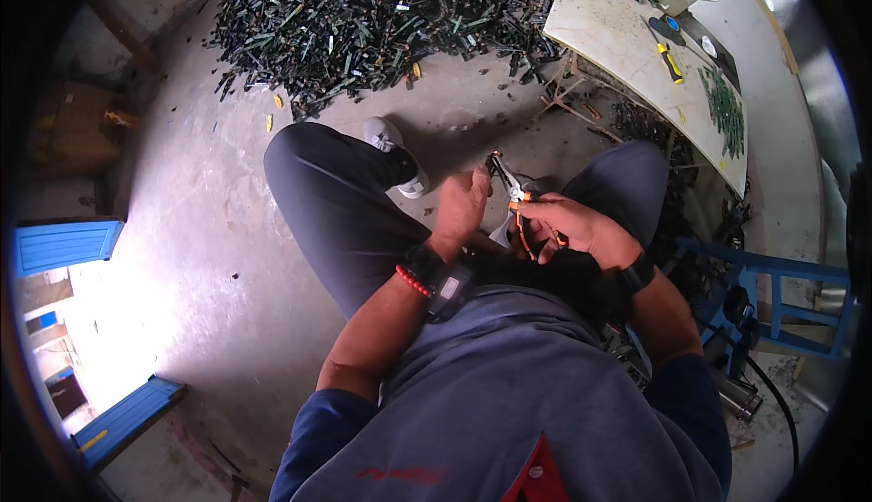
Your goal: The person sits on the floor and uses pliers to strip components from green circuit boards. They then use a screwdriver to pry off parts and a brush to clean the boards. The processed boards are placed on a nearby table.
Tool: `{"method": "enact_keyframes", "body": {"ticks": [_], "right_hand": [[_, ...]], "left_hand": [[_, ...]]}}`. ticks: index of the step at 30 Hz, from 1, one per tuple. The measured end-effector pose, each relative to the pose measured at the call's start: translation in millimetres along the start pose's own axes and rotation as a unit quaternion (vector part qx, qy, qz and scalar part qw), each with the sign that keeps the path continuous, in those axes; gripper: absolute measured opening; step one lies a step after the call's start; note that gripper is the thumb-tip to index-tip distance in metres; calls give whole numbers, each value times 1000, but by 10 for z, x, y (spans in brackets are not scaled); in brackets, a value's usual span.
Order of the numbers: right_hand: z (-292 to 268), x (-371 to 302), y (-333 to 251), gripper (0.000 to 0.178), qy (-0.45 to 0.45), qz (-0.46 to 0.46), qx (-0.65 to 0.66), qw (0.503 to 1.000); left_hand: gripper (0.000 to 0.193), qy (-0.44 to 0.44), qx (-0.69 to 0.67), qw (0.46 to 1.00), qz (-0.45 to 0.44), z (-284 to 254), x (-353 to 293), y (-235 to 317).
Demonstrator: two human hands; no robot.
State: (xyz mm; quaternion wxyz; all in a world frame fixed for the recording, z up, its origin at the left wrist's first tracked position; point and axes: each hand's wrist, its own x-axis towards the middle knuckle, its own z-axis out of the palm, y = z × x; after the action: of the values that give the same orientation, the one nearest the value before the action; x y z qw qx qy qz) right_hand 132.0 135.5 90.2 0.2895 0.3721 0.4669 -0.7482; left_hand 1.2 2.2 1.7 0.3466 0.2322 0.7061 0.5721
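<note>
My right hand (579, 224) is wrapped round pliers (522, 200) with orange and black handles, held in front of my lap between my knees. The plier jaws point up and to the left, toward my left hand (464, 200). Closed fingers of that left hand pinch a small dark piece (493, 166), whose upper end lies at the jaw tips. Its exact kind is too small to make out. Part of the grip on it is hidden by my fingers.
Ahead on the floor spreads a large heap of dark and green strips (381, 20). A pale tabletop (590, 20) at the right bears a yellow-and-black screwdriver (670, 64) and green strips (724, 111). Beside my right arm stands a blue frame (772, 270); blue door panels (68, 246) are at the left.
</note>
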Motion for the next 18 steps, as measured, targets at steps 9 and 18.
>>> {"method": "enact_keyframes", "body": {"ticks": [9, 18], "right_hand": [[-47, 13, -11, 42, -25, 14, 18, 999], [-84, 90, 150, 38, -24, -15, 3, 1000]], "left_hand": [[50, -2, 37, 999, -5, -25, -29, 95], [49, -12, 95, 995, -11, -38, -60, 54]]}}
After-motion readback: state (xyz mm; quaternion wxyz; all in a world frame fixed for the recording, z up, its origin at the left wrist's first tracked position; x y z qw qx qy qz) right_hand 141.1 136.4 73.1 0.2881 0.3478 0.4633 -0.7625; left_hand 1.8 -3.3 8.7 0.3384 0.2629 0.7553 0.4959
